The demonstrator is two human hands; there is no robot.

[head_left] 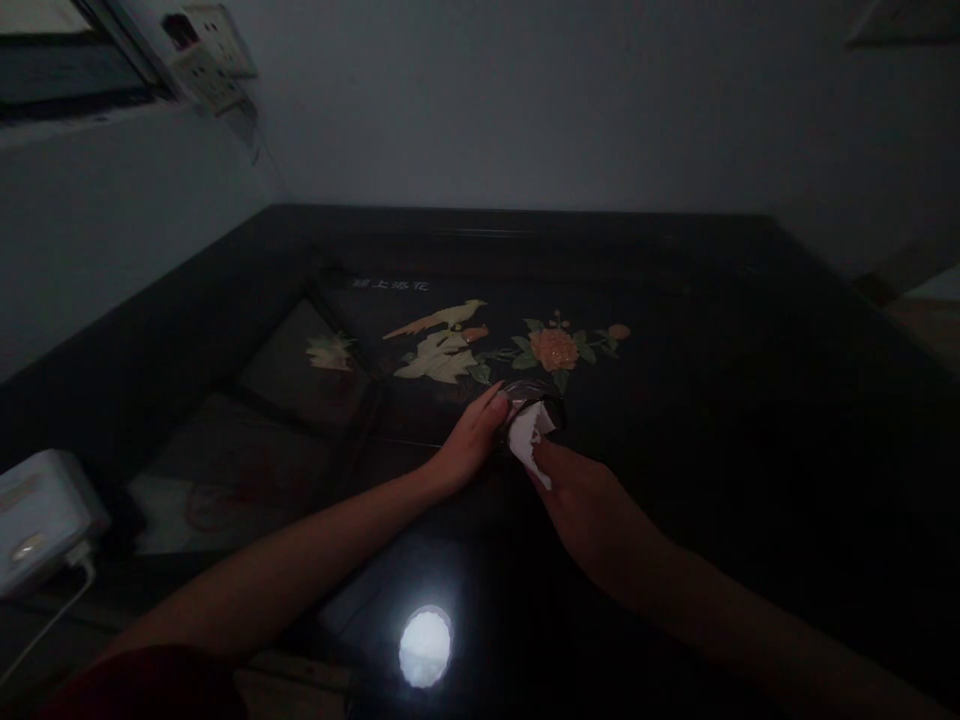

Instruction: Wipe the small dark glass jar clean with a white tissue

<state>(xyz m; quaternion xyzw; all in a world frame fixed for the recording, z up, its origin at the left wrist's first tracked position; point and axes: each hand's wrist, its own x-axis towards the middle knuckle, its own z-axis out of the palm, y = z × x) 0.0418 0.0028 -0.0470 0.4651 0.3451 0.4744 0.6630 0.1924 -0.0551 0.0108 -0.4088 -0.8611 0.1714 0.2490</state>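
In the dim middle of the view, my left hand (pixel 475 432) grips the left side of a dark, shiny, rounded vessel (pixel 553 405), possibly glass; its exact kind is hard to make out. My right hand (pixel 589 500) pinches a crumpled white tissue (pixel 529 432) and presses it at the near side of the vessel's rim. Both hands are close together over a glossy black tabletop (pixel 675 400). Just beyond them, a flower-and-bird picture (pixel 442 350) shows on the dark surface. The fingertips of my right hand are partly covered by the tissue.
A white box-shaped device (pixel 45 510) with a cable stands at the left edge. Wall sockets (pixel 214 60) are at the upper left, near a window frame (pixel 82 60). A pale wall (pixel 525 110) bounds the table's back. A round light reflection shines in the near surface.
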